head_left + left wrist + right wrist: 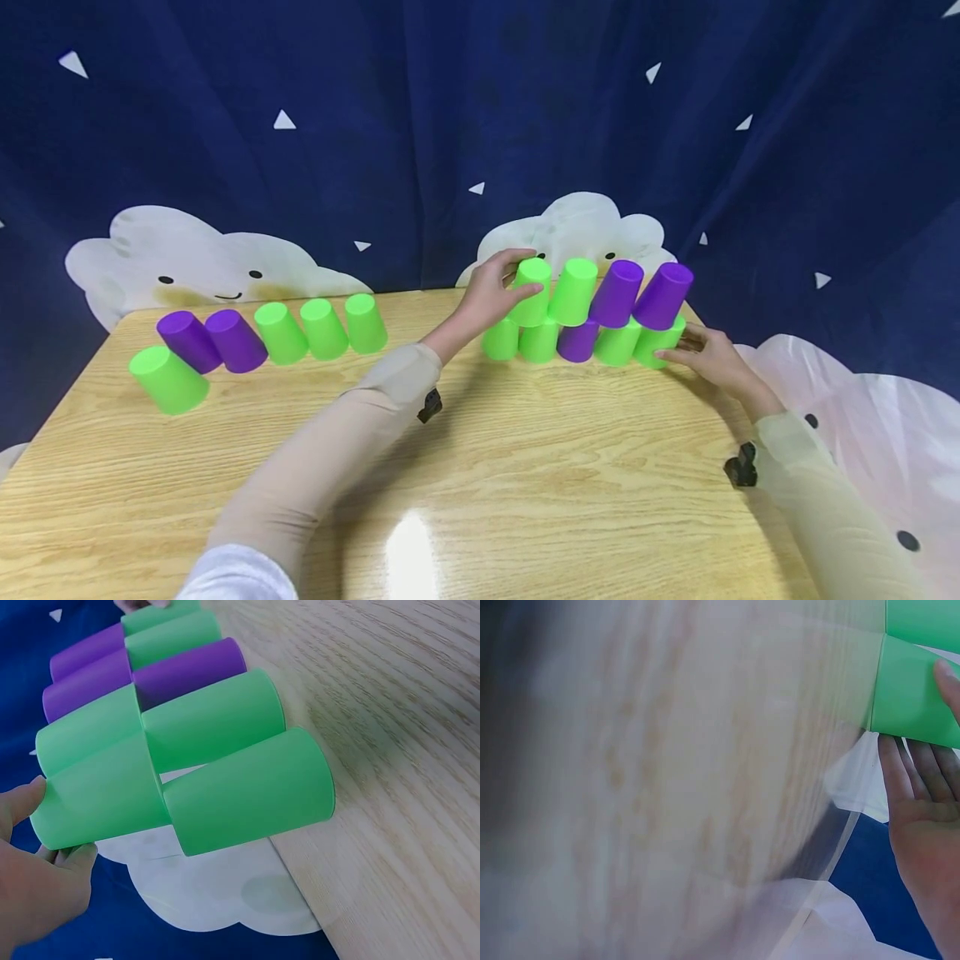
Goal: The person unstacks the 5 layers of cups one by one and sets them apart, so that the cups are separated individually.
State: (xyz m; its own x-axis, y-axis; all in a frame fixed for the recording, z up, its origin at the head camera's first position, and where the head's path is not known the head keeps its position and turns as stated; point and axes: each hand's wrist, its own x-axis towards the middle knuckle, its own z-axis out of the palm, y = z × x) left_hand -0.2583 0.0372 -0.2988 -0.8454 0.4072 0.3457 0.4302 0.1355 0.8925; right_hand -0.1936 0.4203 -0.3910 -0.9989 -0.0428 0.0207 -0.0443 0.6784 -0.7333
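Upside-down plastic cups form two rows at the table's right. In the lower row are green cups (537,342) and one purple cup (577,341); the upper row has two green and two purple cups (618,293) bridging those below. My left hand (491,289) holds the leftmost upper green cup (531,293) between thumb and fingers, its rim resting across the lower cups. With thumb in front and fingers along the far side, my right hand (712,363) holds the rightmost lower green cup (915,694). In the left wrist view the right fingertips show at the row's far end.
A row of upside-down green cups (281,333) and purple cups (235,341) stands at the back left. One green cup (169,381) sits in front of its left end. Behind the wooden table (525,475) hangs a dark blue curtain (375,150) with clouds.
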